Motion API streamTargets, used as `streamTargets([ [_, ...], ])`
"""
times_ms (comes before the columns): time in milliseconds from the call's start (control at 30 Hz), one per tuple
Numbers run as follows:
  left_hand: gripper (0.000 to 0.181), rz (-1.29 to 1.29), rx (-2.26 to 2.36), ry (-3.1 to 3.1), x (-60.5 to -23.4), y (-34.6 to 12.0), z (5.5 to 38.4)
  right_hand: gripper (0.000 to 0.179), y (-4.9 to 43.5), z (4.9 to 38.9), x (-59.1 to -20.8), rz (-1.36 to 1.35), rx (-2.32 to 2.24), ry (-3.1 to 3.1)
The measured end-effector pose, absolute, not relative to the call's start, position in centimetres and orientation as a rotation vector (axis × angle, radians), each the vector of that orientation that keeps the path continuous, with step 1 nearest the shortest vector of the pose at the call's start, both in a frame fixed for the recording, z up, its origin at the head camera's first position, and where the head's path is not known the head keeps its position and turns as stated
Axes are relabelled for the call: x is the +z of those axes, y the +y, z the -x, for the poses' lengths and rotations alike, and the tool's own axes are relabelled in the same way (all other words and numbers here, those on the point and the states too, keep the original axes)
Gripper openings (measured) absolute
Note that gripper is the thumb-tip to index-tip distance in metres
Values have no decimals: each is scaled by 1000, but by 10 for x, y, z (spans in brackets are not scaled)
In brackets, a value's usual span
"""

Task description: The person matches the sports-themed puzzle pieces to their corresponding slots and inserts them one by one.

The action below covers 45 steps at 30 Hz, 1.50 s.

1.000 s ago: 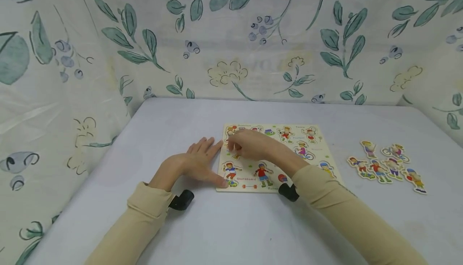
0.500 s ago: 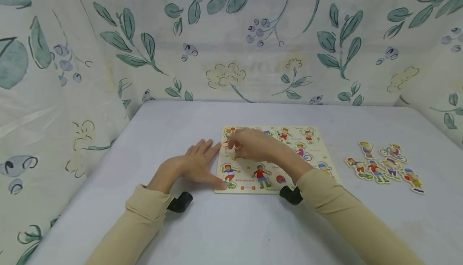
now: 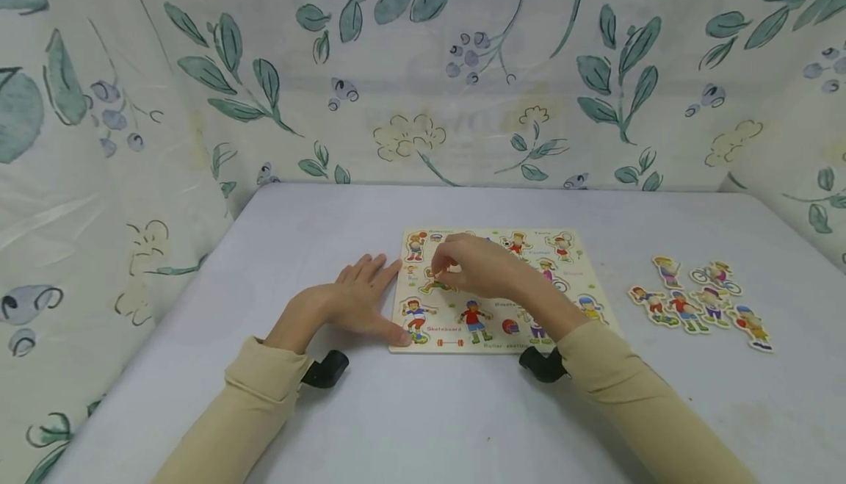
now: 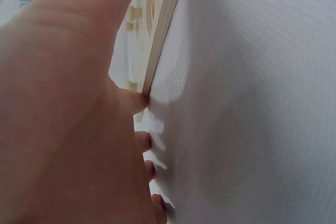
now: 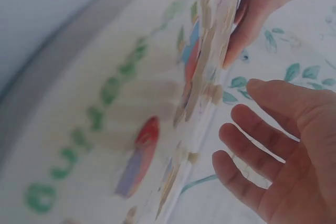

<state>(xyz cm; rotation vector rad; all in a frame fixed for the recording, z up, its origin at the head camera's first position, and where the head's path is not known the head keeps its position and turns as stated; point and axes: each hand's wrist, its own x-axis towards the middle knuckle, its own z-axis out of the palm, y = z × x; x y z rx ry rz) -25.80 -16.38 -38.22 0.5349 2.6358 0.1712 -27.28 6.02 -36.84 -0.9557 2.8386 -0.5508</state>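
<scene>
A flat puzzle board (image 3: 446, 316) printed with sports figures and words lies on the table. My left hand (image 3: 357, 308) is spread at its left side, thumb on the near-left corner and index fingertip at the left edge. Over the board's left half is my right hand (image 3: 482, 267), thumb and index finger close to a running-figure piece (image 3: 432, 283). In the right wrist view the right hand's fingers (image 5: 262, 135) are loosely bent with nothing between them. A skateboarder piece (image 3: 416, 315) and a red-shirted roller-skater piece (image 3: 474, 321) are in the near row. The right hand hides part of the top row.
Several loose figure pieces lie to the right of the board, among them a cyclist (image 3: 717, 276) and a skateboarder (image 3: 654, 304). A black wrist camera (image 3: 543, 363) hangs under each wrist. Floral cloth (image 3: 410, 65) stands behind the white table (image 3: 423, 425).
My right hand has shifted a little to the right and off the running figure, uncovering it and the basketball figure. My left hand stays at the board's left edge.
</scene>
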Motion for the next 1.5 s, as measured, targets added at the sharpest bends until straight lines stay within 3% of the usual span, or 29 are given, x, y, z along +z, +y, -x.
streamTargets([
  [1500, 122, -559, 217, 2651, -382, -164, 256, 22, 165, 257, -350, 621, -707, 3043],
])
